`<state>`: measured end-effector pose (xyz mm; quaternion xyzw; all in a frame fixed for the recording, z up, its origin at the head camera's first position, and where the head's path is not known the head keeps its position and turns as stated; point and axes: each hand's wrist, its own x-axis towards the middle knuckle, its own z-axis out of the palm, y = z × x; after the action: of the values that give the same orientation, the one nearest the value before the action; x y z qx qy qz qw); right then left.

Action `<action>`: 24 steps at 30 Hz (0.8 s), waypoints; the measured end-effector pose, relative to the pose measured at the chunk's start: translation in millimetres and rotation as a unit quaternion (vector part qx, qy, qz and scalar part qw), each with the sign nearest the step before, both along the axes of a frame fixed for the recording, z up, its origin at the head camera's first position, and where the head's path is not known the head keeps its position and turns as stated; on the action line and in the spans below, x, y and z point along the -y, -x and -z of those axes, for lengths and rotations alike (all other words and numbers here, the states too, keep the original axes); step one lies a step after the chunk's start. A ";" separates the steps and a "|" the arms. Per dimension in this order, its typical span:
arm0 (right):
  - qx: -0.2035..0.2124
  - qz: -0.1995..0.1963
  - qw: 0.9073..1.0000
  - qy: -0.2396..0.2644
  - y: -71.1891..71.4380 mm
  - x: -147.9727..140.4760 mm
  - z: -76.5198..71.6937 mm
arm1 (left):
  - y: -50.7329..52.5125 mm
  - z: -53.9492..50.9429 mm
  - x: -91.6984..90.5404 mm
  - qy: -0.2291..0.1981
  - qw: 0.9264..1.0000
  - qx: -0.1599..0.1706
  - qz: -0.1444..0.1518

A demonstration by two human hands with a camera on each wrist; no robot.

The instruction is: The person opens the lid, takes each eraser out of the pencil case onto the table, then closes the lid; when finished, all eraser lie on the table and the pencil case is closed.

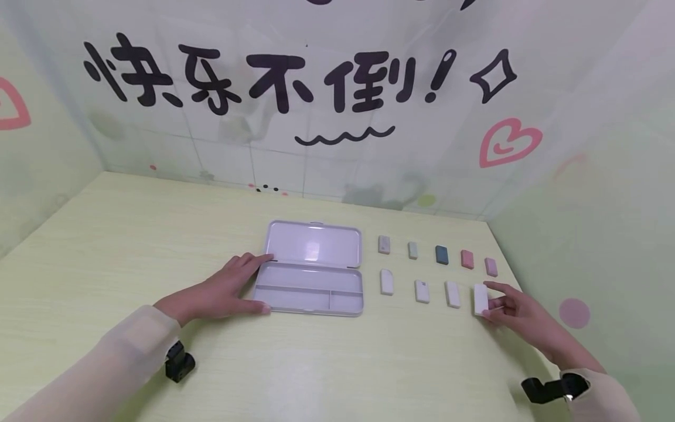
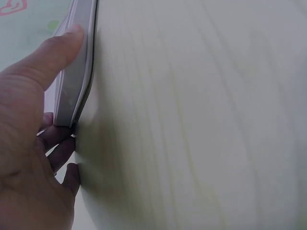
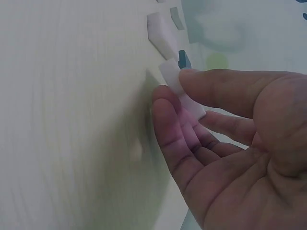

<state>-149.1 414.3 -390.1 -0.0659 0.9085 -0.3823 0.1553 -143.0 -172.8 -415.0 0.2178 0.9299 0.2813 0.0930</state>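
An open lilac pencil case [image 1: 295, 288] lies on the table with its lid [image 1: 313, 243] folded back. My left hand [image 1: 227, 290] holds its left side, the thumb on the near corner and a finger by the hinge. In the left wrist view, the thumb of that hand [image 2: 29, 129] touches the case's side wall [image 2: 76, 81]. My right hand [image 1: 519, 313] pinches a white eraser [image 1: 480, 299] between thumb and fingers at the right end of the near row. The right wrist view shows this eraser [image 3: 169, 72] tilted in the hand [image 3: 225, 139], partly covered by the thumb.
Two rows of small erasers stand right of the case. The far row has a blue one [image 1: 442, 255], a red one [image 1: 467, 259] and a pink one [image 1: 491, 266]; the near row has white ones, such as a rounded one [image 1: 387, 282]. A printed curtain [image 1: 337, 164] hangs behind.
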 end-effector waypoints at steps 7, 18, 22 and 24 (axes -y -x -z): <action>0.025 0.003 1.000 0.002 0.7 -6.2 4.1 | -0.3 -0.9 -0.4 -0.001 1.000 0.004 0.000; 0.036 0.005 0.999 -0.009 3.6 -5.5 2.6 | -1.7 -3.4 -0.5 -0.005 1.000 0.003 -0.002; 0.035 0.004 0.999 -0.018 1.9 -5.6 2.1 | -1.6 -2.7 -0.5 -0.006 1.000 0.002 0.000; 0.034 0.001 0.999 -0.021 1.2 -6.3 2.3 | -1.6 -2.7 -0.6 -0.006 1.000 0.002 0.000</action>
<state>-150.3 420.5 -392.4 -0.0490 0.9103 -0.3657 0.1875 -141.4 -172.3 -412.3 0.2180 0.9278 0.2878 0.0938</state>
